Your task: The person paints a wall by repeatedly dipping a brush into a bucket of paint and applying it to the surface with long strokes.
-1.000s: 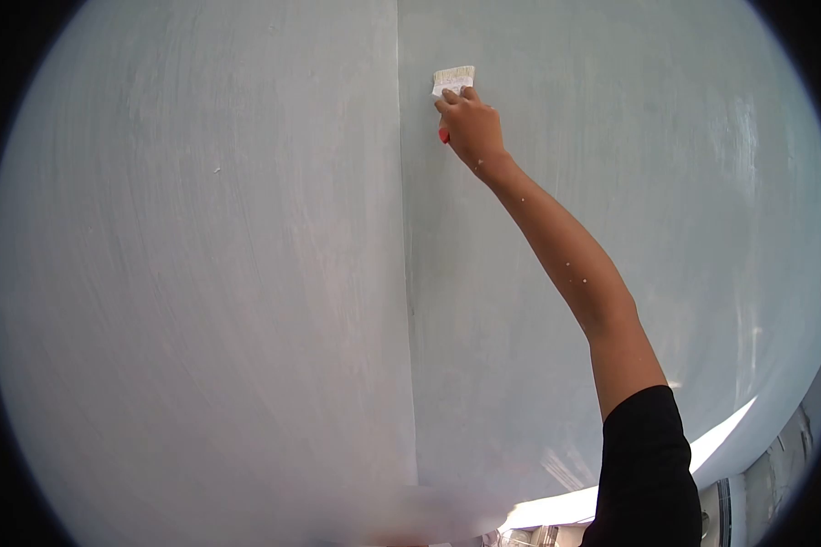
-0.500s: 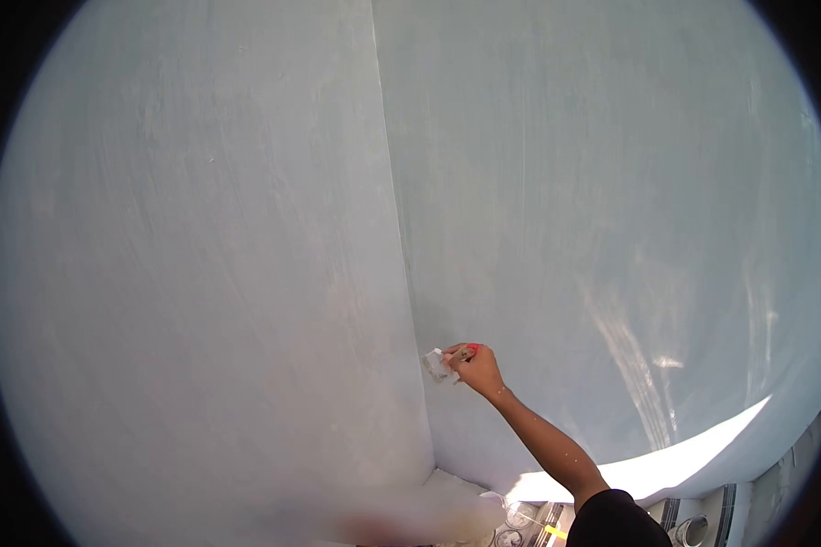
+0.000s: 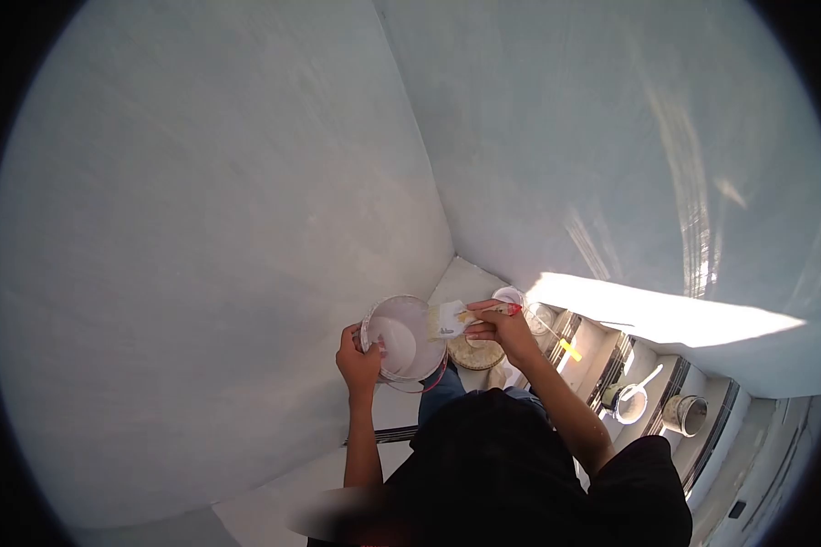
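A white bucket (image 3: 420,314) with pale paint in its bottom is held up in front of my body at the left. My left hand (image 3: 359,363) grips its left rim, thumb inside and fingers outside. The bucket's thin red handle hangs down on the near side. In my right hand (image 3: 504,334) is a wide paintbrush (image 3: 451,320) with a red-tipped handle. Its whitish bristles point left and overlap the bucket's right rim in this view. Under my right hand, a round paint-spattered lid or container (image 3: 474,357) is partly hidden.
Pale walls meet in a corner beyond the bucket. Dark-edged stairs (image 3: 617,357) descend to the right, holding small tubs (image 3: 509,294), a yellow-handled tool (image 3: 570,350), a bucket with a white stick (image 3: 629,403) and another bucket (image 3: 687,416). A sunlit patch (image 3: 648,308) crosses the right wall.
The view has tilted down. My right hand has brought the brush from the wall near the corner to the bucket's rim. My left hand and the bucket now show clearly.
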`<state>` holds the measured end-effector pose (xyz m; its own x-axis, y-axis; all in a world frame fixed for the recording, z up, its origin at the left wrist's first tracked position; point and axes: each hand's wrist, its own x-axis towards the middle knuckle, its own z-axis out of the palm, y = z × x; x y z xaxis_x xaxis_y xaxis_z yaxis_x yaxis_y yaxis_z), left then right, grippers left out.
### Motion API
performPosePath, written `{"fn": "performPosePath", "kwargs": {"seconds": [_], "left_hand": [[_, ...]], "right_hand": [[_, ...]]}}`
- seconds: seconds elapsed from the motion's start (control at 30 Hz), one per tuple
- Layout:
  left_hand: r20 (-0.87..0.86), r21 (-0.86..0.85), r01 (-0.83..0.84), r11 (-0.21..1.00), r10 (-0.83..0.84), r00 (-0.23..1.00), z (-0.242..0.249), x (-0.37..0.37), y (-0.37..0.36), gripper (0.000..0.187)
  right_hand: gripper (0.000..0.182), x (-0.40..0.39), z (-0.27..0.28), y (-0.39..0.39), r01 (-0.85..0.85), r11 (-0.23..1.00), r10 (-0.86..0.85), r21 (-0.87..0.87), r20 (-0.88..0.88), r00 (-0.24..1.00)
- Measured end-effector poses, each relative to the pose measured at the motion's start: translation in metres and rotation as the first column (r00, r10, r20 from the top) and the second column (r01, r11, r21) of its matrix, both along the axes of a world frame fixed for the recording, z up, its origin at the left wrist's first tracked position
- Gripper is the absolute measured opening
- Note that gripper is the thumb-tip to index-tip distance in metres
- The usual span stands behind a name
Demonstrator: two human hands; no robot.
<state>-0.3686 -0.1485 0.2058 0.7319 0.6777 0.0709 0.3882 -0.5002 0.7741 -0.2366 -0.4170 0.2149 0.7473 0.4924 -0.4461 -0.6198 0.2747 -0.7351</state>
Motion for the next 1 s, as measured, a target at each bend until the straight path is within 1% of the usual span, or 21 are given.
{"fn": "performPosePath", "kwargs": {"seconds": [0.1, 0.13, 0.17, 0.23, 0.27, 0.3, 0.33, 0.37, 0.47, 0.5, 0.53, 0.57, 0.6, 0.67, 0.77, 0.8, 0.87, 0.97, 1.0], "left_hand": [[0.155, 0.072, 0.039, 0.997, -0.049, 0.987, -0.009, 0.011, -0.011, 0.041], [0.191, 0.080, 0.046, 0.996, -0.060, 0.980, -0.010, 0.014, -0.018, 0.040], [0.226, 0.088, 0.051, 0.995, -0.069, 0.972, -0.011, 0.015, -0.025, 0.039], [0.193, 0.098, 0.045, 0.994, -0.064, 0.979, -0.015, 0.018, -0.034, 0.039], [0.179, 0.104, 0.042, 0.994, -0.060, 0.982, -0.016, 0.021, -0.038, 0.039], [0.233, 0.105, 0.047, 0.993, -0.071, 0.970, -0.019, 0.024, -0.043, 0.040], [0.288, 0.105, 0.052, 0.993, -0.081, 0.954, -0.022, 0.028, -0.049, 0.040], [0.344, 0.104, 0.057, 0.993, -0.090, 0.935, -0.023, 0.031, -0.054, 0.041], [0.341, 0.136, 0.080, 0.987, -0.123, 0.932, -0.024, 0.034, -0.067, 0.044], [0.344, 0.147, 0.086, 0.985, -0.133, 0.929, -0.024, 0.034, -0.071, 0.044], [0.301, 0.109, 0.094, 0.990, -0.123, 0.946, -0.025, 0.032, -0.074, 0.044], [0.337, 0.093, 0.109, 0.990, -0.134, 0.932, -0.029, 0.034, -0.077, 0.044], [0.371, 0.079, 0.124, 0.989, -0.144, 0.917, -0.036, 0.036, -0.079, 0.044], [0.416, 0.030, 0.170, 0.985, -0.167, 0.894, -0.041, 0.039, -0.088, 0.045], [0.398, 0.059, 0.224, 0.973, -0.229, 0.889, -0.039, 0.040, -0.100, 0.045], [0.413, 0.049, 0.245, 0.968, -0.243, 0.878, -0.037, 0.041, -0.104, 0.045], [0.421, 0.083, 0.251, 0.964, -0.262, 0.868, -0.036, 0.042, -0.104, 0.045], [0.422, 0.126, 0.262, 0.957, -0.291, 0.859, -0.045, 0.042, -0.100, 0.045], [0.419, 0.139, 0.266, 0.954, -0.300, 0.857, -0.050, 0.041, -0.097, 0.045]], "right_hand": [[0.024, -0.015, -0.002, 0.004, -0.028, 0.995, 0.033, -0.095, 0.049, 0.998], [0.022, -0.019, -0.006, 0.007, -0.012, 0.997, 0.018, -0.076, 0.081, 0.997], [0.023, -0.021, -0.010, 0.011, -0.032, 0.995, 0.043, -0.095, 0.121, 0.992], [0.023, -0.024, -0.014, 0.020, -0.068, 0.989, 0.093, -0.130, 0.197, 0.976], [0.021, -0.025, -0.018, 0.025, -0.057, 0.988, 0.084, -0.143, 0.189, 0.978], [0.020, -0.026, -0.033, 0.034, -0.038, 0.977, 0.089, -0.208, 0.241, 0.966], [0.019, -0.025, -0.056, 0.046, -0.015, 0.962, 0.098, -0.272, 0.294, 0.951], [0.018, -0.023, -0.063, 0.055, 0.012, 0.942, 0.111, -0.334, 0.346, 0.932], [0.017, -0.017, -0.073, 0.070, 0.169, 0.850, 0.104, -0.498, 0.474, 0.875], [0.017, -0.016, -0.081, 0.076, 0.237, 0.838, 0.073, -0.491, 0.532, 0.844], [0.018, -0.014, -0.085, 0.082, 0.305, 0.823, 0.044, -0.480, 0.589, 0.807], [0.019, -0.012, -0.088, 0.086, 0.371, 0.805, 0.018, -0.464, 0.643, 0.766], [0.019, -0.011, -0.092, 0.088, 0.376, 0.793, 0.020, -0.479, 0.638, 0.770], [0.019, -0.006, -0.076, 0.087, 0.383, 0.769, 0.028, -0.512, 0.626, 0.779], [0.019, -0.003, -0.080, 0.093, 0.364, 0.761, 0.100, -0.537, 0.651, 0.753], [0.019, -0.004, -0.081, 0.092, 0.339, 0.774, 0.103, -0.534, 0.635, 0.765], [0.019, -0.006, -0.064, 0.087, 0.288, 0.801, 0.114, -0.526, 0.605, 0.788], [0.021, -0.004, -0.076, 0.088, 0.169, 0.873, 0.138, -0.457, 0.565, 0.814], [0.020, -0.003, -0.088, 0.091, 0.116, 0.888, 0.153, -0.444, 0.524, 0.838]]}}
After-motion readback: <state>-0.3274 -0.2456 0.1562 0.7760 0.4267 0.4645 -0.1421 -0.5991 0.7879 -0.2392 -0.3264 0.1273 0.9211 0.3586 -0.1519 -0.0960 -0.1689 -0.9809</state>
